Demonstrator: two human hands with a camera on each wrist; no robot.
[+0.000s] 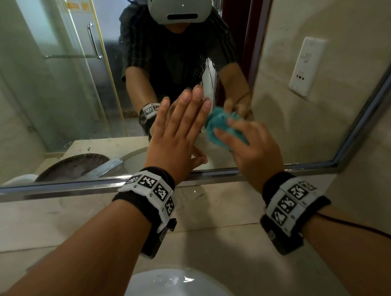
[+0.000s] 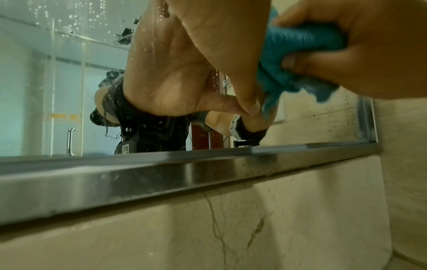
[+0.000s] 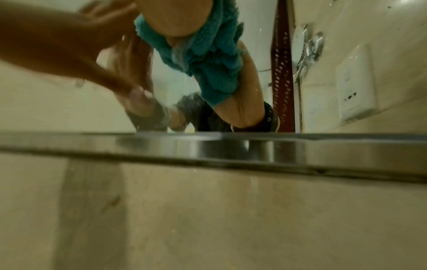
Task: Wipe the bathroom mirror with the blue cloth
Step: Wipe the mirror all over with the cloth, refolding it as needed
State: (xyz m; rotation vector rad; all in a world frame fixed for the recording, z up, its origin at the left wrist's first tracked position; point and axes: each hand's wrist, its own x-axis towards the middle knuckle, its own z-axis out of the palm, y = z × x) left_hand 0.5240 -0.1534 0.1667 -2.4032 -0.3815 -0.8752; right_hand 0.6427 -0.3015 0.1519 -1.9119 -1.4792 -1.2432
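Note:
The bathroom mirror (image 1: 74,97) in its steel frame (image 1: 56,189) fills the wall ahead. My right hand (image 1: 242,143) grips the bunched blue cloth (image 1: 220,128) and holds it against the glass low on the mirror, right of centre. The cloth (image 2: 300,42) sits between thumb and curled fingers of that hand (image 2: 374,54), and hangs down in folds (image 3: 208,60) in the right wrist view. My left hand (image 1: 186,116) lies flat on the glass just left of the cloth, fingers straight and together. Its thumb (image 2: 249,102) meets its own reflection.
A white sink basin (image 1: 174,289) sits below my arms in the beige stone counter (image 1: 58,223). A white wall socket (image 1: 308,65) is on the tiled wall right of the mirror. Water drops (image 2: 76,20) speckle the glass.

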